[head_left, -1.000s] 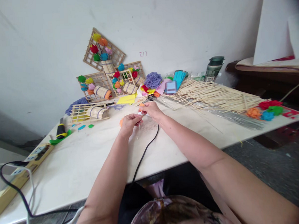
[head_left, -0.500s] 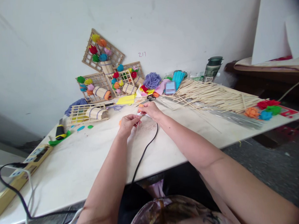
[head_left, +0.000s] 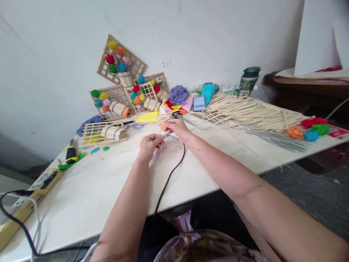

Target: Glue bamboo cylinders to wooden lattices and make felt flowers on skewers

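Near the middle of the white table, my left hand [head_left: 151, 144] is closed, thumb and forefinger pinched on a thin wire [head_left: 160, 150] that points down. My right hand [head_left: 177, 129] is just right of it and slightly farther back, its fingers pinched around a small orange piece [head_left: 163, 126]. A small white thing shows between the fingertips of both hands, too small to name. Another orange piece [head_left: 140, 143] peeks out at the left edge of my left hand. A black cord [head_left: 171, 173] runs from under my right wrist to the front edge.
Stick lattices with coloured flowers [head_left: 122, 67] lean on the wall. Wooden sticks [head_left: 248, 109], wires [head_left: 280, 138] and paper flowers [head_left: 294, 132] lie right. Behind my hands are purple yarn [head_left: 178, 94] and pliers [head_left: 176, 115]. A cutter [head_left: 70, 154] and power strip [head_left: 47, 181] are left.
My right fingers and the orange piece have shifted very slightly, and a bit more of the white thing shows between the hands. My left hand holds almost the same pose.
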`<state>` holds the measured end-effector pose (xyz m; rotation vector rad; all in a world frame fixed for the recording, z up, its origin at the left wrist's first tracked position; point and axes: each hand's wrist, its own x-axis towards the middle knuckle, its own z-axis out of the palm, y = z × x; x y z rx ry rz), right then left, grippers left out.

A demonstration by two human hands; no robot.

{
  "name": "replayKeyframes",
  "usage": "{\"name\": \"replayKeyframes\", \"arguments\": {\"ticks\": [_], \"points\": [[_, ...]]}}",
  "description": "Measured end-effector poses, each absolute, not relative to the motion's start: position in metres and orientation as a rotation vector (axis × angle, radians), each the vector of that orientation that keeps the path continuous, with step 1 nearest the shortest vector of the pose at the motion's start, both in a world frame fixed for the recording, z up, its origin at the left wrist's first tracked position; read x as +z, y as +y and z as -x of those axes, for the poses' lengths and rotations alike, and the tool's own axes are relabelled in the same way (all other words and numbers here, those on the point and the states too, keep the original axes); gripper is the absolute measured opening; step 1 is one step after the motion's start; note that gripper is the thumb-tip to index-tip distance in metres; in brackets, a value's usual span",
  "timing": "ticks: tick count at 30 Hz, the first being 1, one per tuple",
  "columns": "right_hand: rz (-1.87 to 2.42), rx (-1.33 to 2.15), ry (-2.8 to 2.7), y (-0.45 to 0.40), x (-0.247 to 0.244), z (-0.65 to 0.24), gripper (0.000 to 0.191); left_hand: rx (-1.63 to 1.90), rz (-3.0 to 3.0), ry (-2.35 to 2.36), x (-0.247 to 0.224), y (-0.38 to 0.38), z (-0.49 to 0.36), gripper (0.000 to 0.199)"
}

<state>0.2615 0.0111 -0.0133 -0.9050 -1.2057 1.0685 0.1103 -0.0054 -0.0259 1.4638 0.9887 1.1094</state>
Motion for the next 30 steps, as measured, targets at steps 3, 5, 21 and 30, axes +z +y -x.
{"name": "replayKeyframes", "arguments": {"ticks": [3,5,21,30], "points": [[0.908,1.06,-1.197,0.012,-0.014,-0.261,0.021,1.09,-1.478,0.98,-0.027,-0.006,-0.11,0.031],[0.91,1.054,-1.191,0.013,-0.015,-0.26,0.019,1.078,-1.483,0.975,-0.027,-0.006,-0.11,0.032],[0.905,1.122,-1.21,0.01,-0.009,-0.265,0.028,1.092,-1.474,0.975,-0.026,-0.007,-0.111,0.031],[0.955,1.122,-1.275,0.006,-0.01,-0.259,0.017,1.12,-1.457,0.969,-0.026,-0.006,-0.111,0.029]]}}
